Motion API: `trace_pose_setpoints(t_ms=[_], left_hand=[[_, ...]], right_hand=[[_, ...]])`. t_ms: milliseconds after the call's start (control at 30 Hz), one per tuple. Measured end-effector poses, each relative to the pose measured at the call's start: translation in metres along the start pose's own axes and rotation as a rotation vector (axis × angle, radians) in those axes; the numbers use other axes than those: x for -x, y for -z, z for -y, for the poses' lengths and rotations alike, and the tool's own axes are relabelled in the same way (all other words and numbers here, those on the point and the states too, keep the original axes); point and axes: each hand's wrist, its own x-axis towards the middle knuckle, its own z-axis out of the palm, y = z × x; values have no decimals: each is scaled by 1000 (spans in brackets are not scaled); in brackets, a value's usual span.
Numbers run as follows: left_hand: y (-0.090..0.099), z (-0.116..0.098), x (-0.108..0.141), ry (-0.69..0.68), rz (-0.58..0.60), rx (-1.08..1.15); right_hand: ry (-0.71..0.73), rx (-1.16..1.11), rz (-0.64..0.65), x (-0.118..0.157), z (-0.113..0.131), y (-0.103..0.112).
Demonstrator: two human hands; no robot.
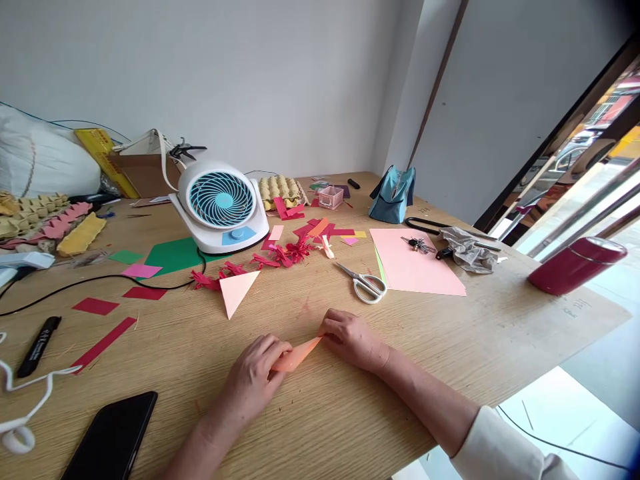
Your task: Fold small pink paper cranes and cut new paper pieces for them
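A small piece of orange paper (299,355) stretches between my two hands, just above the wooden table. My left hand (256,370) pinches its left end between thumb and fingers. At the other end, the fingers of my right hand (350,339) are closed on the paper's narrow tip. Beyond my hands lies a pale peach paper triangle (238,291). White-handled scissors (367,285) rest past my right hand, their blades pointing to the back left. A row of crumpled red paper pieces (280,255) runs behind the triangle.
A white and blue fan (220,203) stands at the back left. Pink sheets (417,263) with keys (419,245) on them lie to the right, near a red flask (577,265). A black phone (113,437) and a black marker (40,345) lie at the left.
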Motion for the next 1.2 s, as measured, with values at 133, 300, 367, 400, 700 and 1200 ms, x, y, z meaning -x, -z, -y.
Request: trace_pose_setpoints(t_ms=[133, 300, 367, 400, 700, 1200], left_hand=[[-7, -1, 3, -1, 24, 9], [-13, 2, 6, -9, 43, -12], [-14, 1, 6, -23, 22, -29], [-15, 0, 6, -36, 12, -34], [-12, -11, 0, -62, 5, -10], [-3, -18, 5, -32, 136, 42]], right_hand=[[41, 39, 5, 1, 0, -2], [64, 105, 19, 2, 2, -1], [75, 135, 33, 2, 5, 0], [79, 146, 41, 2, 6, 0], [116, 48, 80, 2, 14, 4], [123, -105, 134, 5, 11, 7]])
